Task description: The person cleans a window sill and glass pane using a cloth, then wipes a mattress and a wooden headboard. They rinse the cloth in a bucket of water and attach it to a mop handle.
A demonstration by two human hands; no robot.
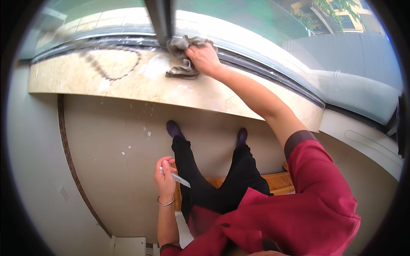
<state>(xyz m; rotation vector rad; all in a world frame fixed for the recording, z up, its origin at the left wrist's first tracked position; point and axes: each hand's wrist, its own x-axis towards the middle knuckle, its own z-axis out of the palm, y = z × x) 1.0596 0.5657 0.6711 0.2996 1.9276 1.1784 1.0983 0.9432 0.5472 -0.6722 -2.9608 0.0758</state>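
Note:
My right hand [204, 58] presses a crumpled grey-brown cloth [177, 48] against the window track, right at the foot of the dark window mullion [160, 22]. A loose fold of the cloth hangs onto the beige stone sill [217, 92]. White smears [157, 65] and specks mark the sill just left of the cloth. Lower down, in front of my body, my left hand [165, 180] grips a slim, whitish, flat tool [181, 180] whose tip points down to the right. What kind of tool it is cannot be made out.
A beaded blind chain [140, 60] dangles blurred over the sill's left part. White flakes [149, 133] lie scattered on the floor [109, 144]. Wooden furniture [277, 182] stands behind my legs. A wall [38, 153] closes the left side, and window glass [256, 41] spans the far side.

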